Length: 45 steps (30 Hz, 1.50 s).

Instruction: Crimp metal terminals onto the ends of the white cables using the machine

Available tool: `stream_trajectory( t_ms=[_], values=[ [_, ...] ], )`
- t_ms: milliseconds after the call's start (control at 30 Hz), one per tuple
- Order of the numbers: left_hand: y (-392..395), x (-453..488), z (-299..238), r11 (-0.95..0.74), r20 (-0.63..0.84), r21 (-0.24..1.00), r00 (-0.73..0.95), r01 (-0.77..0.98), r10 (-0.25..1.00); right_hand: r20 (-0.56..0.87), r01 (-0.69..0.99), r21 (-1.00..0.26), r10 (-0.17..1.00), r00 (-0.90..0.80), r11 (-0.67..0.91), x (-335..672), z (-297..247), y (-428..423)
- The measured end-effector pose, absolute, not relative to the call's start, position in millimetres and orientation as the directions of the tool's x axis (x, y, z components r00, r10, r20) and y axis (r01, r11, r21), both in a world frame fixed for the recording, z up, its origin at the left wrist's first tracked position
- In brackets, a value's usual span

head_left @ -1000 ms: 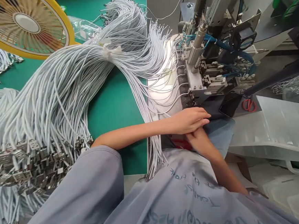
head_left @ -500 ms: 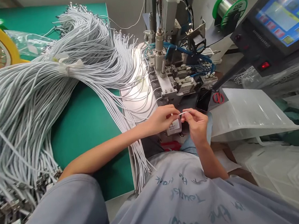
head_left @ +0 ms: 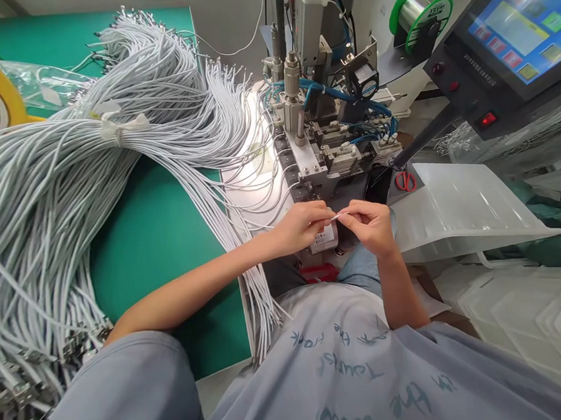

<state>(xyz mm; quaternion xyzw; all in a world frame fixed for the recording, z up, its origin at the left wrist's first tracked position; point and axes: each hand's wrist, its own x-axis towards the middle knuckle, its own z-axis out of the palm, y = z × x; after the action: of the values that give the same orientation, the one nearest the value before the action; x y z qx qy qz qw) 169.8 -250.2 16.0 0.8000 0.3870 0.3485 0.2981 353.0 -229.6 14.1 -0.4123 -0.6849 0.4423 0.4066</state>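
Green-topped bench [head_left: 166, 232], pale wall [head_left: 226, 13] behind, lit screen [head_left: 523, 22] right, white trays [head_left: 511, 308] below

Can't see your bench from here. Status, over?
Left hand, right hand: both pinch one wire. Held just before machine. Loose wires run under left forearm.

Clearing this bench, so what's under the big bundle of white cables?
The cable bundle lies on a green mat, seen along its edge. Anything else beneath its thick middle is hidden by the strands.
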Motion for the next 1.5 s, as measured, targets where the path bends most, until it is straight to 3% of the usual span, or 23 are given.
stream_trajectory(
  t_ms=[267, 333, 400, 467, 533, 600, 667, 833, 900, 1133, 1300, 1500],
  values=[
    [-257.8, 176.9, 14.8, -0.531, 0.404, 0.729, 0.356, 0.431, 0.843, 0.137, 0.064, -0.987, 0.984, -0.113, 0.145, 333.0, -6.3, -248.5],
    [-258.0, 176.0, 14.3, -0.558, 0.417, 0.68, 0.375, 0.476, 0.828, 0.163, 0.099, -0.98, 0.984, -0.075, 0.17, 331.0, -4.1, -252.2],
    [-256.2, 173.4, 14.2, -0.602, 0.424, 0.546, 0.428, 0.582, 0.798, 0.232, 0.211, -0.948, 0.971, -0.063, 0.24, 332.6, 1.6, -252.3],
    [-252.7, 169.6, 15.1, -0.648, 0.402, 0.323, 0.52, 0.69, 0.753, 0.275, 0.329, -0.895, 0.953, -0.129, 0.303, 337.1, 7.3, -248.3],
    [-249.3, 166.1, 16.3, -0.68, 0.37, 0.113, 0.604, 0.725, 0.706, 0.24, 0.378, -0.87, 0.942, -0.236, 0.317, 342.0, 9.7, -241.8],
    [-247.6, 164.3, 16.3, -0.69, 0.348, 0.03, 0.64, 0.723, 0.685, 0.188, 0.367, -0.883, 0.937, -0.295, 0.292, 344.4, 7.9, -235.7],
    [-248.3, 165.1, 14.0, -0.662, 0.336, 0.081, 0.605, 0.745, 0.722, 0.194, 0.317, -0.906, 0.941, -0.279, 0.281, 342.8, 3.2, -232.6],
    [-251.2, 171.2, 4.3, -0.551, 0.283, 0.433, 0.473, 0.713, 0.835, 0.224, 0.221, -0.943, 0.965, -0.137, 0.25, 331.5, -11.7, -233.5],
    [-248.7, 170.0, 2.8, -0.523, 0.235, 0.479, 0.471, 0.705, 0.85, 0.175, 0.213, -0.957, 0.977, -0.123, 0.198, 329.9, -19.8, -229.2],
    [-226.1, 152.9, -5.2, -0.358, 0.005, 0.268, 0.371, 0.894, 0.929, -0.068, 0.189, -0.981, 0.977, -0.203, -0.029, 332.9, -54.5, -188.2],
    [-220.0, 151.3, -10.8, -0.339, -0.031, 0.268, 0.36, 0.902, 0.933, -0.174, 0.147, -0.979, 0.951, -0.255, -0.139, 324.7, -56.0, -174.9],
    [-220.7, 148.9, -13.4, -0.415, 0.037, 0.3, 0.424, 0.859, 0.905, -0.219, 0.153, -0.971, 0.934, -0.283, -0.181, 317.2, -53.8, -171.6]
  ],
)
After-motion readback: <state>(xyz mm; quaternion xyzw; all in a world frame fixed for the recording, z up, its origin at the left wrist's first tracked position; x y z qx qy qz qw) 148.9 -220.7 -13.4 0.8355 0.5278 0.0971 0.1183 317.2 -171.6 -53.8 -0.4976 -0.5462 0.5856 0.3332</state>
